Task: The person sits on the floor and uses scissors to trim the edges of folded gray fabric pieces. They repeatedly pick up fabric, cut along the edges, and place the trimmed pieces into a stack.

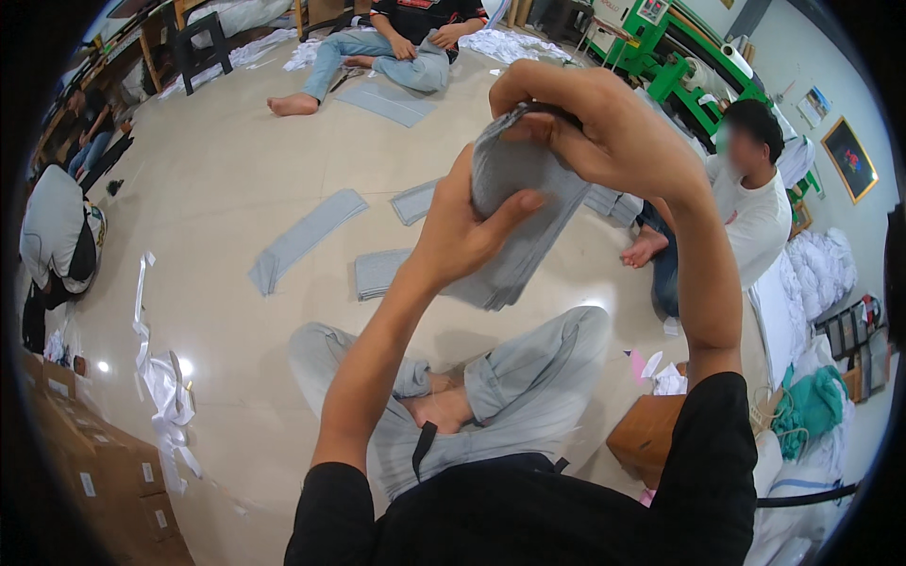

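Observation:
A stack of grey cloth pieces (514, 259) is raised in front of me, over my crossed legs. My left hand (462, 231) grips its left side, with the thumb lying across the front face. At the upper end my right hand (604, 123) is curled over the edge, its fingers closed on the cloth. The top of the stack bends over under the right fingers, and its lower end hangs free. Beyond it on the floor lie a folded grey stack (377, 274), a smaller grey piece (413, 201) and a long grey strip (307, 236).
A person (415, 47) sits far ahead handling grey cloth; another in a white shirt (760, 212) sits at right. A brown box (646, 434) stands by my right side, cardboard cartons (113, 472) at lower left. White ribbon scraps (170, 406) lie left; a green machine (679, 71) stands behind.

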A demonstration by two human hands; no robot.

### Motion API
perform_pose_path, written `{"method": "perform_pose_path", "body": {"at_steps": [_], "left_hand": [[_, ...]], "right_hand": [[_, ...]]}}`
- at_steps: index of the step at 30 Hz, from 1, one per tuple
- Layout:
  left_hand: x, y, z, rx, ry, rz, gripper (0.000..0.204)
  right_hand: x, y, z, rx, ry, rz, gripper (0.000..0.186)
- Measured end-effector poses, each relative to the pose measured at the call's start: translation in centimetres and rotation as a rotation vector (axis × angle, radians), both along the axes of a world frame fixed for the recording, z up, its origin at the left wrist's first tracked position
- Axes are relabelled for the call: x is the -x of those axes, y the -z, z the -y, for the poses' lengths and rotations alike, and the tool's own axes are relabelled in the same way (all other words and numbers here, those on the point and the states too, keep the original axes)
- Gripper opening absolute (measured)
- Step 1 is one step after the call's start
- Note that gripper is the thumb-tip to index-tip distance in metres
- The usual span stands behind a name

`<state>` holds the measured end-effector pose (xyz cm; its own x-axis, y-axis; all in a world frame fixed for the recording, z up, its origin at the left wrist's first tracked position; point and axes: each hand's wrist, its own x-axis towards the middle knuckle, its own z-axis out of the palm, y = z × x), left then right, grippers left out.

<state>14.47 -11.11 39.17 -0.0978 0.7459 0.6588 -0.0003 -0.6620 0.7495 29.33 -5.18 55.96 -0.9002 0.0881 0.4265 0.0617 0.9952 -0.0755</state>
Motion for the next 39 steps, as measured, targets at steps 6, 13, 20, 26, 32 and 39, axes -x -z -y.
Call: {"method": "perform_pose_path", "body": {"at_steps": [6, 13, 20, 26, 32, 39], "left_hand": [[0.3, 9.7, 1.9, 0.041, -0.157, -0.031, 0.058], [1.2, 14.8, 4.2, 0.262, -0.131, -0.031, 0.058], [1.9, 14.6, 3.0, 0.109, -0.194, 0.173, 0.055], [2.9, 13.4, 3.5, 0.054, -0.251, 0.088, 0.054], [1.1, 12.9, 4.6, -0.050, -0.530, -0.165, 0.053], [1.0, 14.6, 5.7, -0.200, -0.897, -0.383, 0.047]], "right_hand": [[0.3, 1.3, -0.5, -0.009, -0.041, -0.069, 0.032], [1.9, 1.0, -1.4, 0.036, -0.162, -0.193, 0.025], [2.4, 0.5, -1.4, 0.020, -0.204, -0.089, 0.019], [3.2, 0.6, -1.0, -0.029, -0.208, -0.184, 0.022], [3.5, 0.7, 0.3, -0.122, -0.180, -0.191, 0.023], [3.6, 0.7, 1.2, -0.307, -0.066, -0.220, 0.027]]}}
